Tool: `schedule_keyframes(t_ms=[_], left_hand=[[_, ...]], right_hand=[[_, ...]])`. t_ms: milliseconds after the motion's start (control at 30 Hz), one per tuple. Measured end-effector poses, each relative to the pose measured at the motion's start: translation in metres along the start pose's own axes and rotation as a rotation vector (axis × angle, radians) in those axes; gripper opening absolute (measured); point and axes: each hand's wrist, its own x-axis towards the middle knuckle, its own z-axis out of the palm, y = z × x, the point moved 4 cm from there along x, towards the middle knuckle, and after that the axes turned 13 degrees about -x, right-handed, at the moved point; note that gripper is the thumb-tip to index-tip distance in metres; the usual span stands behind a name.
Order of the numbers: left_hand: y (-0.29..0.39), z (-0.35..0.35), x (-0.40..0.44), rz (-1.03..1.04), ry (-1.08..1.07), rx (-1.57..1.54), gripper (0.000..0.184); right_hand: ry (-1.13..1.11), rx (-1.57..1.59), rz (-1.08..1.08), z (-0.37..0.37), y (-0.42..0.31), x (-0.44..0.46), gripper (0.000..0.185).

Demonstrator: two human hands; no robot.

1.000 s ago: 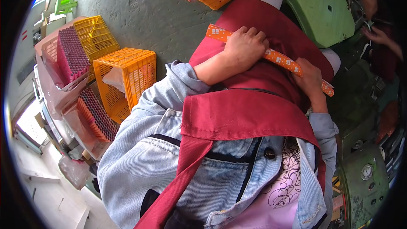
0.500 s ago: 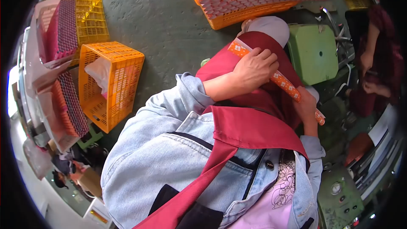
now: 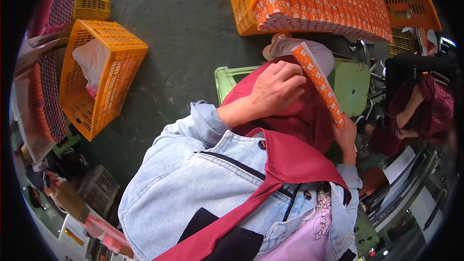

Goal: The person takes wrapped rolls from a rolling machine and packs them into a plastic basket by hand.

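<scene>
A long orange paper tube [image 3: 319,84] with a white flower pattern slants over my lap, on the dark red apron [image 3: 309,111]. My right hand [image 3: 345,135] grips its lower end. Just left of the tube's upper part is my left hand [image 3: 280,89], its fingers curled in and its knuckles up. The fingertips are hidden, so whatever they hold, if anything, does not show. Many similar orange tubes [image 3: 328,0] lie stacked beyond my knees, their pale ends facing me.
Orange crates [image 3: 244,2] stand around the stack. At left, another orange crate [image 3: 111,75] holds a plastic bag [image 3: 94,63], near bundles of pink and orange tubes [image 3: 48,96]. A green stool [image 3: 350,89] stands beyond my right hand. Another person's arms [image 3: 411,108] show at right.
My left hand has come off the tube and sits to its left. The tube has swung more upright, its upper end moving right. The whole view has shifted, showing more of the stack.
</scene>
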Motion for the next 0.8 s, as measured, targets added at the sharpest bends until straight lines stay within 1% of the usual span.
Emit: schedule_keyframes(t_ms=[33,133,167,267,300,400,433,533,667,700,767,800], left_hand=[[-0.003,-0.002,-0.001,-0.004,0.005,-0.009,0.034],[-0.01,-0.006,-0.003,-0.109,0.087,-0.061,0.03],[-0.012,-0.006,-0.005,-0.112,0.08,-0.068,0.03],[-0.035,-0.003,-0.016,-0.526,0.192,-0.471,0.032],[-0.036,-0.001,-0.015,-0.53,0.177,-0.474,0.032],[-0.053,0.005,-0.018,-0.897,0.322,-0.959,0.038],[-0.055,0.005,-0.017,-0.9,0.308,-0.948,0.038],[-0.055,0.001,-0.012,-0.735,0.254,-0.798,0.04],[-0.049,0.01,-0.006,-0.771,0.258,-0.79,0.035],[-0.048,0.01,-0.004,-0.774,0.245,-0.781,0.035],[-0.048,-0.004,0.007,-0.702,0.315,-0.59,0.031],[-0.048,-0.012,0.013,-0.685,0.358,-0.518,0.029]], right_hand=[[-0.009,0.012,0.008,0.0,-0.002,0.003,0.016],[-0.033,0.042,0.049,-0.001,-0.01,0.005,0.018],[-0.033,0.054,0.049,-0.002,-0.013,0.005,0.018],[-0.026,0.09,0.057,0.0,-0.018,0.005,0.017],[-0.015,0.09,0.048,0.0,-0.018,0.003,0.017],[0.017,0.107,0.035,0.002,-0.017,0.002,0.017],[0.021,0.106,0.022,0.003,-0.016,0.001,0.017],[0.032,0.122,0.007,0.011,-0.014,-0.003,0.017],[0.06,0.162,-0.014,0.023,-0.003,-0.005,0.019],[0.063,0.171,0.04,0.027,0.006,-0.007,0.019],[0.072,0.19,0.155,0.037,0.027,-0.01,0.019],[0.077,0.197,0.177,0.044,0.04,-0.013,0.019]])
